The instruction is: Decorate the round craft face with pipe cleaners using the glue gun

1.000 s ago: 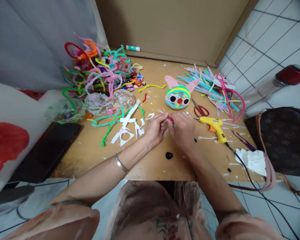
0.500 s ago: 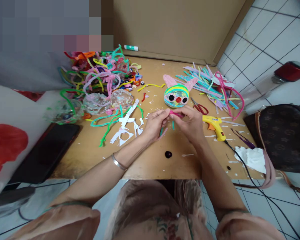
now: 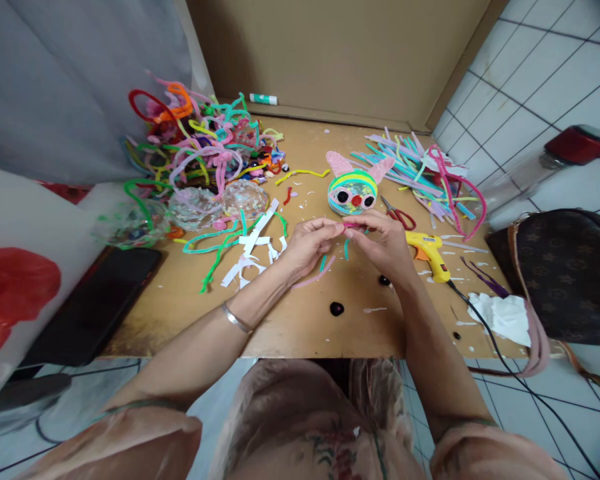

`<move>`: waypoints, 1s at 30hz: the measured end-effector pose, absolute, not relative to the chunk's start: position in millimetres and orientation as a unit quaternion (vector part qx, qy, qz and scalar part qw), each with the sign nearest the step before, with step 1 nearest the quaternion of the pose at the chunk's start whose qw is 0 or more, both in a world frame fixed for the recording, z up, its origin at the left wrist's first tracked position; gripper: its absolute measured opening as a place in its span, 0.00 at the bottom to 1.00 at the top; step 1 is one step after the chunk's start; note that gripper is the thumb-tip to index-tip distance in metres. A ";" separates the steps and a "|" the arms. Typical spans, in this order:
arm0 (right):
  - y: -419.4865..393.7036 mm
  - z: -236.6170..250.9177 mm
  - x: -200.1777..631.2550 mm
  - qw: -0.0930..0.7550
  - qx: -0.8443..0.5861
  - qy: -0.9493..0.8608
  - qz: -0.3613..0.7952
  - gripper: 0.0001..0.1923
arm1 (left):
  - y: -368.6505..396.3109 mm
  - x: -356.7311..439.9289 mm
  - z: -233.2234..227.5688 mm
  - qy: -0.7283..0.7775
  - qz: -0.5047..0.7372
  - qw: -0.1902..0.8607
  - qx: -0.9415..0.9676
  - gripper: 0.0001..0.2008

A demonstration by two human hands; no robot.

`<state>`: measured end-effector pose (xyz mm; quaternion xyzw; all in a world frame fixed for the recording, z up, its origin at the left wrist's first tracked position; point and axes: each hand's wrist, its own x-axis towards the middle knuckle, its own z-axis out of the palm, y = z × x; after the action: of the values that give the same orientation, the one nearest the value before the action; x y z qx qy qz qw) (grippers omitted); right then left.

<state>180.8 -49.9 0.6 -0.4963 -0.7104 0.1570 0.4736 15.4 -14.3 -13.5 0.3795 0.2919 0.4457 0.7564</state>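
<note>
My left hand (image 3: 311, 245) and my right hand (image 3: 381, 239) meet over the middle of the table. Between their fingertips is a small bright pink pipe cleaner (image 3: 349, 225), mostly hidden, pinched by both hands. Just behind them stands a round clear animal head (image 3: 353, 200) with pink ears, black eyes, a red nose and yellow and green bands. One black disc (image 3: 337, 309) lies nearer the front edge, and another (image 3: 384, 281) sits beside my right wrist. Short teal and pale purple pipe cleaner pieces (image 3: 325, 270) lie under my hands.
A yellow glue gun (image 3: 427, 253) with a black cord and red-handled scissors (image 3: 401, 215) lie to the right. Behind them are loose pipe cleaners (image 3: 405, 163). At left are a tangled colourful pile (image 3: 205, 143), white paper scraps (image 3: 255, 240) and a phone (image 3: 95, 300). A brown bag (image 3: 565, 273) sits far right.
Both hands stay at nearly the same spot, still pinching the pink pipe cleaner, of which less now shows. My right hand has shifted slightly, and the second black disc by its wrist is now visible.
</note>
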 end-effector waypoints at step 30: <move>-61.6 -18.8 127.3 0.414 -0.582 -0.679 -0.167 0.10 | -29.5 26.0 -15.8 0.316 0.487 0.789 0.201 0.16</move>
<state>127.3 -61.6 -18.8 -0.5824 -0.6793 -0.1669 0.4140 26.0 -29.5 -15.8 0.2010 0.3162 0.4869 0.7890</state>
